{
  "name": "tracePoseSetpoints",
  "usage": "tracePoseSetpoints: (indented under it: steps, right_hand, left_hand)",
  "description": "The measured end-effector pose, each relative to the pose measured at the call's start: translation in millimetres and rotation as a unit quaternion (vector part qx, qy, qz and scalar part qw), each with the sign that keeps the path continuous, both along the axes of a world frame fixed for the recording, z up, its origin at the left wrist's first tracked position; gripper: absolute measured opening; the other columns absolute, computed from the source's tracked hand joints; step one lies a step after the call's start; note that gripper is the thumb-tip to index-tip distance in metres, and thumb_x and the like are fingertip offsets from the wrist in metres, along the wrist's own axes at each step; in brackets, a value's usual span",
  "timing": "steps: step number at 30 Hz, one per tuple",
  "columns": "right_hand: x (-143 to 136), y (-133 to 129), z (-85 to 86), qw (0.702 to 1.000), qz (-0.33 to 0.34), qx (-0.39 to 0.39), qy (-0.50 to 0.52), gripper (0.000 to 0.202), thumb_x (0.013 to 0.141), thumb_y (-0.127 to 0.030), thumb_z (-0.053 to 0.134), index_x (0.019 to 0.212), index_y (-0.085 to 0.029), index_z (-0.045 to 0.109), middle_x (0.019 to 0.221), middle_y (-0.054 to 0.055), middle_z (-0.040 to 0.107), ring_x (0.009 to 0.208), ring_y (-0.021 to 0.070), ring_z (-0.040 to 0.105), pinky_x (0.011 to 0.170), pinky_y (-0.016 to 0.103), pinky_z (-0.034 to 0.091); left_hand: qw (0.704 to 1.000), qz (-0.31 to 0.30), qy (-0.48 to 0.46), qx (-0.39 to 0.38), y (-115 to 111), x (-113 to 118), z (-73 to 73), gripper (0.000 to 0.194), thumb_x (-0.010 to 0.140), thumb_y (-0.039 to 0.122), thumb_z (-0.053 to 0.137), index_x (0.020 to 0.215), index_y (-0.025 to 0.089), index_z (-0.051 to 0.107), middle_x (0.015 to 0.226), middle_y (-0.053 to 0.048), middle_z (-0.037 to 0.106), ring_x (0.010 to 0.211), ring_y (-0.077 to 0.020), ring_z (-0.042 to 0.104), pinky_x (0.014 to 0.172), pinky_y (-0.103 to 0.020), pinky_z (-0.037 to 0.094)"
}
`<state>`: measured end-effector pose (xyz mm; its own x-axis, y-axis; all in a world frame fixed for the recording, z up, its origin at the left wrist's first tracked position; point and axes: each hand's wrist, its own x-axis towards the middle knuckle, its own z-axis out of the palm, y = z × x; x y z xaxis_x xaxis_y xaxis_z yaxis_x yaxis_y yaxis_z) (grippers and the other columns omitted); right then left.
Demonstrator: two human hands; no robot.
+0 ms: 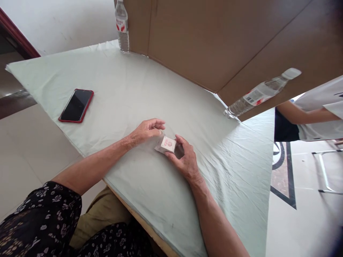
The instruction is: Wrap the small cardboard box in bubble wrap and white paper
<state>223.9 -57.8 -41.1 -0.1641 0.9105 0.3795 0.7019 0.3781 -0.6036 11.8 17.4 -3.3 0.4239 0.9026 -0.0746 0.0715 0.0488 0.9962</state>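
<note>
Pinched box [168, 144] in right hand [187, 159], ahead-left of wrist; held left hand [149, 130] loose, unclenched, just beside box's other side; couldn't tell long axis

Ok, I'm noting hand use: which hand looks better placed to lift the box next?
Probably the right hand: its thumb and index finger bracket one end of the box. The left hand is close by, but its fingers point past the box.
</note>
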Motion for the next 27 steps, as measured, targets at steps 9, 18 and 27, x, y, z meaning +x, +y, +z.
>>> tracePoseSetpoints:
  steps: [9,18,27]
  right_hand:
    - [6.6,1.8,2.6,0.996,0.03,-0.03,0.082,0.075,0.083,-0.062,0.065,0.145,-0.028,0.04,0.143,0.014,0.053,0.121,0.0311,0.059,0.103,0.053,0.046]
    - [7.9,4.5,-5.6,0.995,0.04,-0.058,0.074,0.065,0.082,-0.039,0.072,0.141,-0.03,0.046,0.123,0.009,0.067,0.113,0.0285,0.062,0.102,0.052,0.046]
    - [6.7,0.0,2.8,0.997,0.031,0.01,0.064,0.049,0.088,-0.045,0.065,0.133,-0.027,0.053,0.134,0.012,0.061,0.126,0.0301,0.056,0.105,0.053,0.044]
  left_hand:
    - [0.987,-0.137,0.082,0.018,0.9,-10.8,1.7,0.077,0.071,0.027,0.061,0.146,0.02,0.043,0.144,-0.013,0.052,0.13,-0.0328,0.047,0.107,-0.05,0.039]
    - [0.966,-0.206,0.119,0.101,-2.4,-6.8,-1.8,0.085,0.073,0.018,0.064,0.152,0.022,0.033,0.131,-0.01,0.059,0.123,-0.0267,0.054,0.101,-0.041,0.043]
    - [0.966,-0.213,0.105,0.106,1.0,-7.3,-3.8,0.084,0.072,0.017,0.063,0.151,0.021,0.035,0.131,-0.011,0.06,0.116,-0.0245,0.057,0.097,-0.039,0.045]
